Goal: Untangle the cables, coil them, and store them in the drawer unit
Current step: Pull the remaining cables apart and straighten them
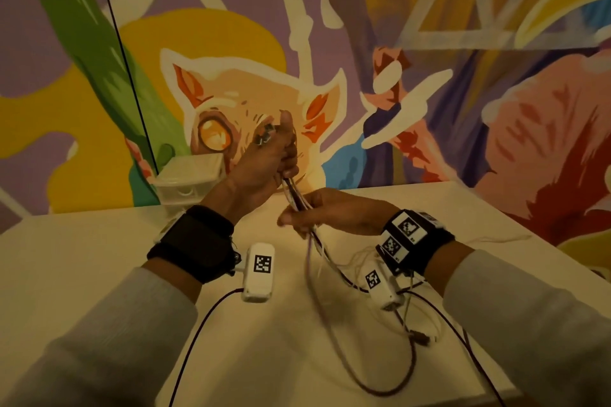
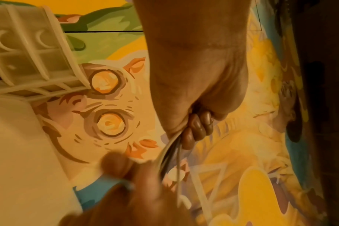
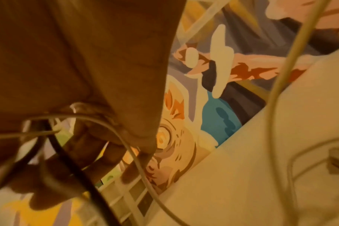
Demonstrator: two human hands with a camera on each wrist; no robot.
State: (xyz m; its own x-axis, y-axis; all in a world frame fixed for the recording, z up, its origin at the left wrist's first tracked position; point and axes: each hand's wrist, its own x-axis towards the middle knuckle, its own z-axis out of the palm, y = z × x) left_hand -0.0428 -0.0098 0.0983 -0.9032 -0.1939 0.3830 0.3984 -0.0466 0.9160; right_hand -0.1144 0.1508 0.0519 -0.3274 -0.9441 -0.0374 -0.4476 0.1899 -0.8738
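Several thin cables (image 1: 299,200), white, dark and purple, run as one bundle between my two hands above the white table (image 1: 82,261). My left hand (image 1: 282,155) is raised and grips the bundle in a fist, with metal plug ends (image 1: 264,136) sticking out above it. In the left wrist view its curled fingers (image 2: 198,126) clamp the cables (image 2: 171,152). Just below, my right hand (image 1: 307,218) curls round the same strands, which pass between its fingers (image 3: 99,154). The rest of the cables trail down in a loose tangle (image 1: 373,334) on the table.
A white plastic drawer unit (image 1: 188,180) stands at the table's back left, against a painted wall. White marker modules (image 1: 259,271) hang from both wrists, their dark leads (image 1: 198,334) running off the front edge. A loose plug (image 3: 337,162) lies on the table at the right.
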